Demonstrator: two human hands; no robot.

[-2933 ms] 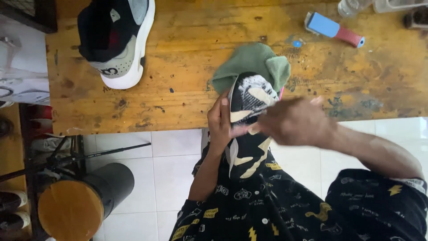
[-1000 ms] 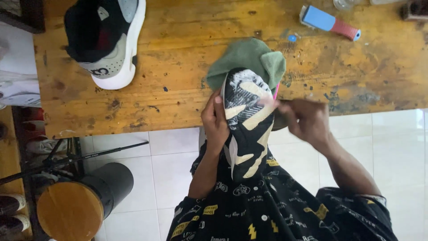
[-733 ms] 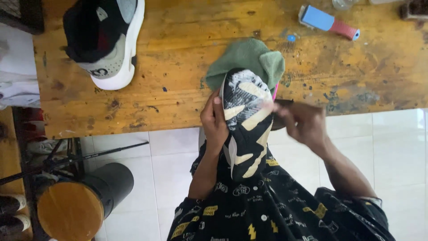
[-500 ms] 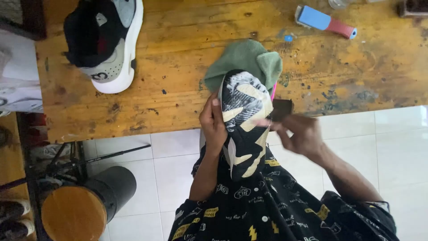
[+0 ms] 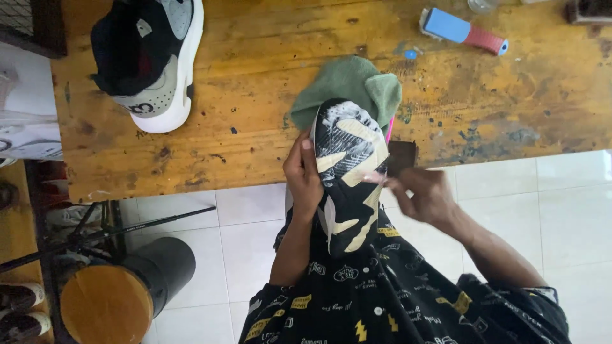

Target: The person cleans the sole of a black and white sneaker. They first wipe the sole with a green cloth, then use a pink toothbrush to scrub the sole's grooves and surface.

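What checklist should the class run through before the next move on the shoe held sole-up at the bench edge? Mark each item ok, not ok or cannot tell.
1. Left hand grips the patterned shoe at its side: ok.
2. Right hand holds a dark brush by the sole: ok; bristle contact: cannot tell.
3. Green cloth lies under the shoe's toe: ok.
4. Blue brush with red handle within reach on the wooden bench: ok.
5. Second sneaker lies apart from the work: ok.

packages: none | labels: none | signs: none | screens: none
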